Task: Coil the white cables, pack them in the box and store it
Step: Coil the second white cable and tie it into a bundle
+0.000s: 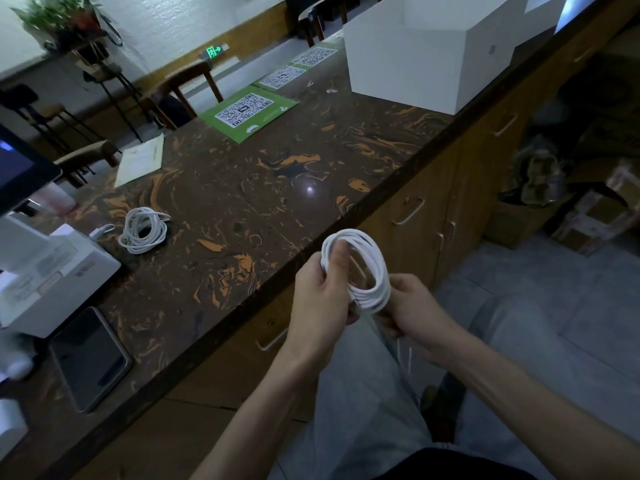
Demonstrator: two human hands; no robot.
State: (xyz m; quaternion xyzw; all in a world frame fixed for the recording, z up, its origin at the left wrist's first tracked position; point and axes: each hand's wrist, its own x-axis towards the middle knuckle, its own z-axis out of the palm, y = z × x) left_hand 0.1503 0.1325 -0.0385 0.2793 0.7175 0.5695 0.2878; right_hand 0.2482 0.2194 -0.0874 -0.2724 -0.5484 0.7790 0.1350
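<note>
A white cable coil [372, 271] is held in the air just off the counter's near edge. My left hand [320, 289] grips its left side, thumb pressed over the loops. My right hand [412, 308] holds the coil's lower right part, and a loose end of the cable hangs down below it. A second coiled white cable [143, 230] lies on the marbled counter [263, 188] at the left. The open white box [426, 53] stands at the counter's far right end.
A phone [88, 356] lies face up at the near left, beside a white receipt printer [52, 271] and a screen. QR code sheets [247, 112] and a paper lie at the far edge. Wooden cabinets with handles sit under the counter; boxes stand on the floor at right.
</note>
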